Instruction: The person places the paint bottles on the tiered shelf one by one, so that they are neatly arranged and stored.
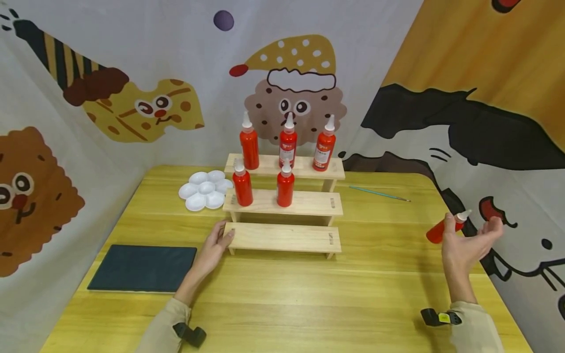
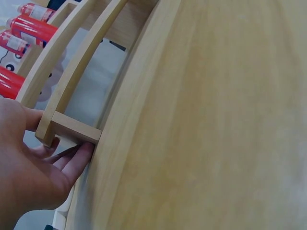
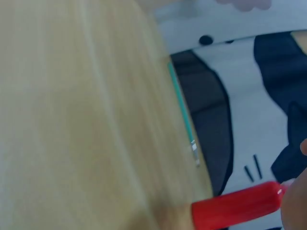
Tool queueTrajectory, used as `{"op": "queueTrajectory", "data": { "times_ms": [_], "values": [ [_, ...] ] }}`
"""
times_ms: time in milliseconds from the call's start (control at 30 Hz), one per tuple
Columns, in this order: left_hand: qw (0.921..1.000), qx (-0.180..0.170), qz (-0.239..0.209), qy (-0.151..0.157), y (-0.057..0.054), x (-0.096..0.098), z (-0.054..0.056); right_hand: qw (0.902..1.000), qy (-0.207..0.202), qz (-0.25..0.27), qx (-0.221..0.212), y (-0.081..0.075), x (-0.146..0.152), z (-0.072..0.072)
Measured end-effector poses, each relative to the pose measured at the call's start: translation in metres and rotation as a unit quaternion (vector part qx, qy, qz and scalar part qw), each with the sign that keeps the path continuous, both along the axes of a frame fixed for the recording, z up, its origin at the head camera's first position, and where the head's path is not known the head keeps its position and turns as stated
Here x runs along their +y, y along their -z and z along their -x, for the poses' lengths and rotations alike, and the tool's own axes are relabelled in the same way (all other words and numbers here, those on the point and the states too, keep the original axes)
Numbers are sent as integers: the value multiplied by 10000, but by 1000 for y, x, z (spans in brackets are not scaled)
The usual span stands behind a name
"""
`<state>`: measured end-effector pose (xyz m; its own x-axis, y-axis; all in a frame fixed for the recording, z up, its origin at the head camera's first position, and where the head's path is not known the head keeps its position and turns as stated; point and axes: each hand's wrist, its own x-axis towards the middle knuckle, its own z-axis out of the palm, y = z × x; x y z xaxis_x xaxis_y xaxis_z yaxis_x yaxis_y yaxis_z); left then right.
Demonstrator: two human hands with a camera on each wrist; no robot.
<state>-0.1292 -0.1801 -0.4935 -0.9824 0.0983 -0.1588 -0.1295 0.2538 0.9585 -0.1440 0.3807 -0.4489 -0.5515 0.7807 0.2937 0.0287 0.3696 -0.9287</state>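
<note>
Three wooden risers form steps on the table. My left hand (image 1: 215, 247) grips the left end of the lowest front riser (image 1: 282, 237), thumb on top; in the left wrist view its fingers (image 2: 79, 163) lie against the end leg. Out at the table's right side, my right hand (image 1: 468, 245) holds a red paint bottle (image 1: 436, 233) tilted, its white nozzle pointing up and right. The right wrist view shows the bottle's red body (image 3: 235, 206), with the hand mostly out of frame. Two red bottles (image 1: 285, 189) stand on the middle riser (image 1: 309, 202).
Three more red bottles (image 1: 249, 147) stand on the back riser (image 1: 304, 166). Left of the risers is a white flower-shaped palette (image 1: 206, 188), with a dark rectangular board (image 1: 142, 268) nearer the front. A thin turquoise paintbrush (image 1: 379, 193) lies at the back right. Printed cloth hangs behind the table.
</note>
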Motion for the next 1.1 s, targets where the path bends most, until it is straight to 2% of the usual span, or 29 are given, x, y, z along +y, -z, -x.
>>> {"op": "queueTrajectory", "data": {
  "times_ms": [167, 400, 633, 900, 1100],
  "values": [
    [10000, -10, -11, -12, 1, 0, 0, 9983, -27, 200, -545, 16, 9, 3],
    [10000, -8, 46, -20, 2, 0, 1, 9931, -250, 417, -1069, 32, 14, 8],
    [10000, 17, 75, -16, 3, 0, 2, 9831, -455, 250, -1754, 43, 16, 13],
    [10000, -13, -24, 10, 2, 0, 2, 9780, -631, -147, -1981, 51, 16, 13],
    [10000, -7, -45, 33, 0, 0, 1, 9770, -760, -294, -1971, 56, 16, 11]
  ]
}}
